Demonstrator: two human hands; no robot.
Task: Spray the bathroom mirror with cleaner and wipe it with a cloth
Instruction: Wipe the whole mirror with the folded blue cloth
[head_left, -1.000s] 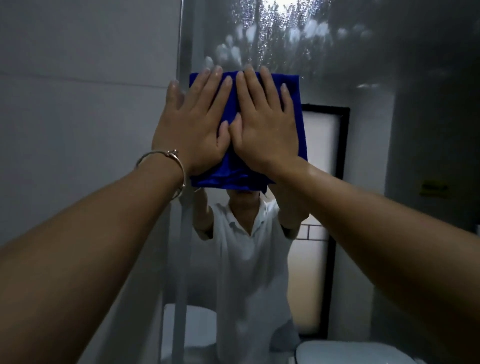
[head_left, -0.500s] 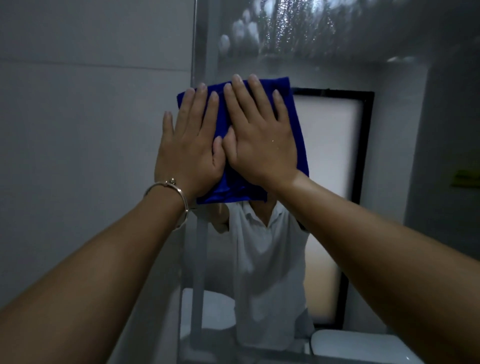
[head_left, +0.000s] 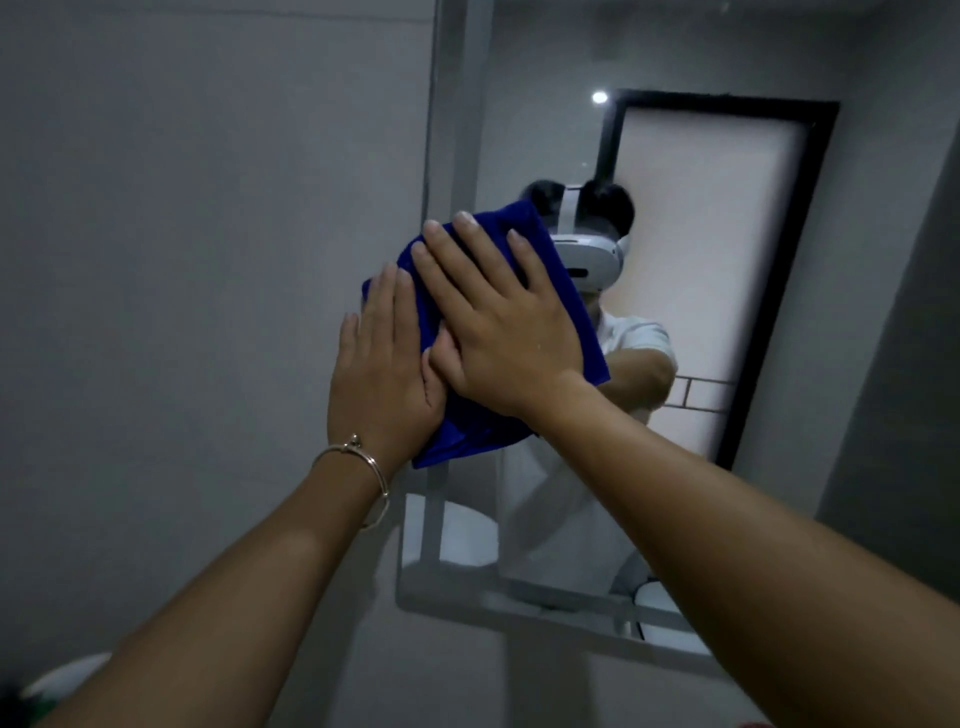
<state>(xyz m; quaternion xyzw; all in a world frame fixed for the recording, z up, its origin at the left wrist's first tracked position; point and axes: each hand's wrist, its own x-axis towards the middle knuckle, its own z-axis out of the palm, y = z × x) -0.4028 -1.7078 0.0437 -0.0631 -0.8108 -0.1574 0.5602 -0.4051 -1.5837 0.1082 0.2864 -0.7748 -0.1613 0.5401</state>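
Against the mirror, tilted blue cloth under both flat hands.

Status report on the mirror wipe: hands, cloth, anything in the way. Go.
Left hand and right hand flat, fingers spread, pressing the blue cloth on the mirror near its left edge. Cloth bunched, tilted. No obstruction in view.

Cloth on the mirror

The mirror on my wall carries the blue cloth, pressed flat against its glass near the left edge.
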